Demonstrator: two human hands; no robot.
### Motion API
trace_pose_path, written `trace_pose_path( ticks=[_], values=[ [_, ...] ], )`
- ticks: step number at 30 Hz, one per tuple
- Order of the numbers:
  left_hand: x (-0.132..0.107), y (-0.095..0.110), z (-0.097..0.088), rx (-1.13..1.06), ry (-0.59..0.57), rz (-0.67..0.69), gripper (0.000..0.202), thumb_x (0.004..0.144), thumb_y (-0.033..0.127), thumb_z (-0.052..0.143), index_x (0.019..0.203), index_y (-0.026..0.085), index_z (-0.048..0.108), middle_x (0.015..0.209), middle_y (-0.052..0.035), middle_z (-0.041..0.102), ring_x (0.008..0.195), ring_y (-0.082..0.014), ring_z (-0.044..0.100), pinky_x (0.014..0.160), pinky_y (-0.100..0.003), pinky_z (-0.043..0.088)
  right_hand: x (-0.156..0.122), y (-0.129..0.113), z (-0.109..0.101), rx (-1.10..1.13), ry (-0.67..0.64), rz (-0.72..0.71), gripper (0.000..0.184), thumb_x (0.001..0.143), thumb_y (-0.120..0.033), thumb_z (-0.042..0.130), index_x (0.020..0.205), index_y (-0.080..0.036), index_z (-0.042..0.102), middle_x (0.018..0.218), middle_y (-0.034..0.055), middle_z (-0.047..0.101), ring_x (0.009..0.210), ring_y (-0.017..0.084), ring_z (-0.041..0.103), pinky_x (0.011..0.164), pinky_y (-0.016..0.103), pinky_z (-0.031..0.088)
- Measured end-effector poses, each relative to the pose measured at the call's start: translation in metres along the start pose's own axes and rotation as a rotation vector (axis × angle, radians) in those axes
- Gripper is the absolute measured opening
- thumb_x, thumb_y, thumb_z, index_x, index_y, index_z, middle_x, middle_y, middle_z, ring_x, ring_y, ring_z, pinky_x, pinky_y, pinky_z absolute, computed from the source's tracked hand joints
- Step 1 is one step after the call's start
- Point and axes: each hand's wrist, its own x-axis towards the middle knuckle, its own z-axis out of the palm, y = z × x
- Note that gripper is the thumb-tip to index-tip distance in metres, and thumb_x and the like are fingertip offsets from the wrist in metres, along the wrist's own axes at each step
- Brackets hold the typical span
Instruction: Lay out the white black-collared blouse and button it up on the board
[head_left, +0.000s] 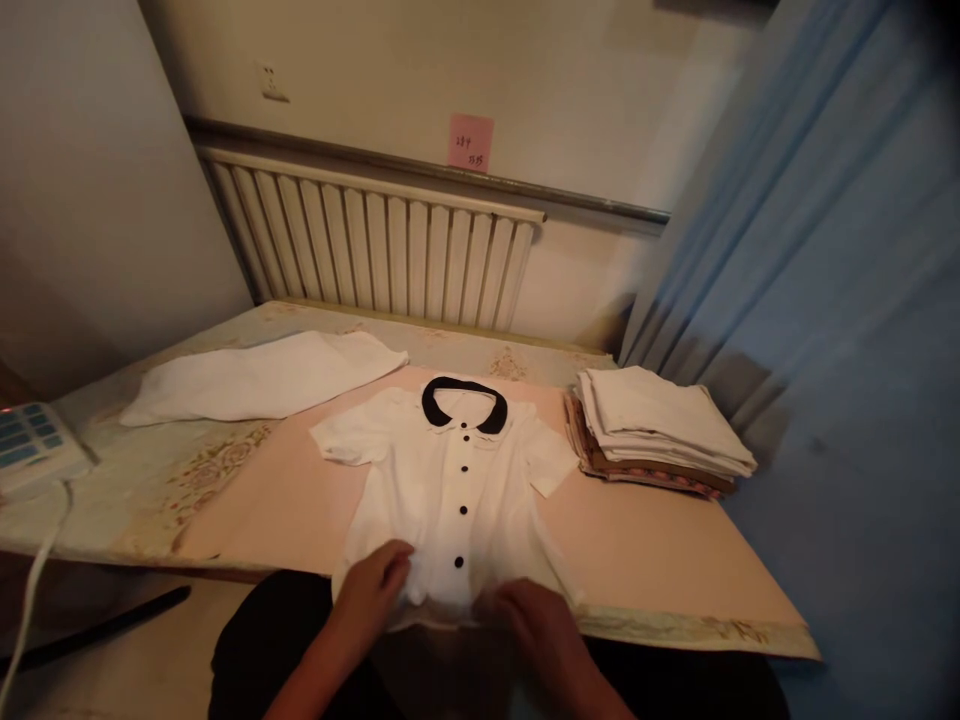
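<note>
**White blouse flat on a peach cloth, both hands at its hem**

The white blouse (450,490) lies face up and smoothed out in the middle of the table, on its near half. Its hem reaches the near edge. It is thin, soft cloth with short sleeves spread to either side. A rounded black collar (496,408) forms a loop at its 12 o'clock end, and a row of small round black buttons (465,468) runs straight down the front.

The left hand (375,582) rests on the hem at about 7 o'clock of the blouse. Its fingers are curled close together and nip a small bunch of fabric against the thumb. The right hand (536,612) lies on the hem at about 5 o'clock, back upward. It is blurred, so I cannot tell whether its fingers pinch the cloth or only press on it.

Under the blouse is a smooth, matt peach cloth (285,500). This cloth covers part of a pale tablecloth (187,470) printed with floral scrolls.

- **3 o'clock:** a neat square stack of folded white cloths (660,420) sits near the blouse, with brownish layers beneath.
- **10 o'clock:** a long white garment (262,378) lies loosely flattened.
- **9 o'clock:** a pale keypad device (30,445) with blue keys sits well apart at the table's edge, with a white cable (34,580) hanging from it.
- **12 o'clock:** a ribbed white radiator (375,245) stands against the wall behind the table, with a pink paper note (471,142) stuck above it.
- **2 o'clock:** a blue curtain (825,300) falls in soft folds.
</note>
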Motion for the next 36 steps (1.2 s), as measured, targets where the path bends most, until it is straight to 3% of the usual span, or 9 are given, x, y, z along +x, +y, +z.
trace_pose_path(
  ticks=[2, 4, 9, 15, 23, 28, 36],
  values=[
    [0.009, -0.02, -0.014, 0.088, 0.213, -0.076, 0.031, 0.086, 0.033, 0.039, 0.103, 0.02, 0.061, 0.103, -0.0056, 0.069, 0.096, -0.0198, 0.063, 0.089, -0.031, 0.046, 0.001, 0.019, -0.018, 0.039, 0.153, 0.149, 0.031, 0.096, -0.034, 0.039, 0.096, -0.022, 0.068, 0.088, 0.0047, 0.073, 0.079, 0.019, 0.068, 0.071, 0.027, 0.053],
    [0.012, -0.038, -0.027, 0.213, 0.333, -0.126, 0.031, 0.085, 0.031, 0.038, 0.104, 0.019, 0.059, 0.104, -0.0082, 0.068, 0.097, -0.0215, 0.063, 0.089, -0.033, 0.046, -0.001, 0.039, -0.036, 0.016, 0.273, 0.261, 0.031, 0.094, -0.035, 0.041, 0.094, -0.021, 0.068, 0.09, 0.007, 0.072, 0.08, 0.02, 0.068, 0.072, 0.03, 0.053],
    [0.003, -0.061, -0.039, 0.424, 0.24, -0.209, 0.025, 0.087, 0.03, 0.038, 0.094, 0.018, 0.058, 0.095, -0.0103, 0.066, 0.093, -0.024, 0.063, 0.082, -0.034, 0.045, -0.021, 0.069, -0.06, -0.029, 0.35, 0.363, 0.029, 0.09, -0.038, 0.045, 0.089, -0.02, 0.067, 0.09, 0.0083, 0.07, 0.083, 0.022, 0.066, 0.076, 0.032, 0.053],
    [0.005, -0.055, -0.024, 0.472, 0.141, -0.301, 0.023, 0.089, 0.03, 0.037, 0.097, 0.018, 0.054, 0.098, -0.0107, 0.065, 0.091, -0.0247, 0.065, 0.073, -0.032, 0.044, -0.029, 0.077, -0.049, -0.014, 0.281, 0.364, 0.026, 0.089, -0.036, 0.049, 0.095, -0.02, 0.068, 0.091, 0.0073, 0.07, 0.084, 0.021, 0.066, 0.077, 0.033, 0.053],
    [0.011, -0.064, -0.008, 0.351, 0.285, -0.287, 0.03, 0.081, 0.019, 0.041, 0.108, 0.014, 0.054, 0.109, -0.0147, 0.066, 0.101, -0.0235, 0.065, 0.085, -0.031, 0.047, -0.016, 0.073, -0.031, -0.158, 0.268, 0.291, 0.024, 0.09, -0.037, 0.051, 0.099, -0.021, 0.067, 0.093, 0.007, 0.069, 0.085, 0.022, 0.066, 0.077, 0.032, 0.053],
    [0.01, -0.062, -0.014, 0.24, 0.269, -0.331, 0.03, 0.081, 0.022, 0.043, 0.108, 0.018, 0.056, 0.104, -0.0098, 0.07, 0.098, -0.0222, 0.066, 0.085, -0.03, 0.048, -0.008, 0.073, -0.024, -0.286, 0.262, 0.189, 0.023, 0.09, -0.03, 0.045, 0.078, -0.022, 0.063, 0.077, 0.0047, 0.063, 0.076, 0.019, 0.062, 0.07, 0.029, 0.048],
    [0.007, -0.065, -0.041, 0.26, 0.308, -0.314, 0.03, 0.08, 0.021, 0.043, 0.105, 0.021, 0.058, 0.095, -0.0045, 0.071, 0.091, -0.0213, 0.067, 0.081, -0.029, 0.048, 0.0, 0.097, -0.053, -0.027, 0.219, 0.657, 0.033, 0.083, -0.04, 0.038, 0.06, -0.023, 0.053, 0.058, -0.001, 0.057, 0.059, 0.017, 0.056, 0.054, 0.025, 0.04]
  ],
)
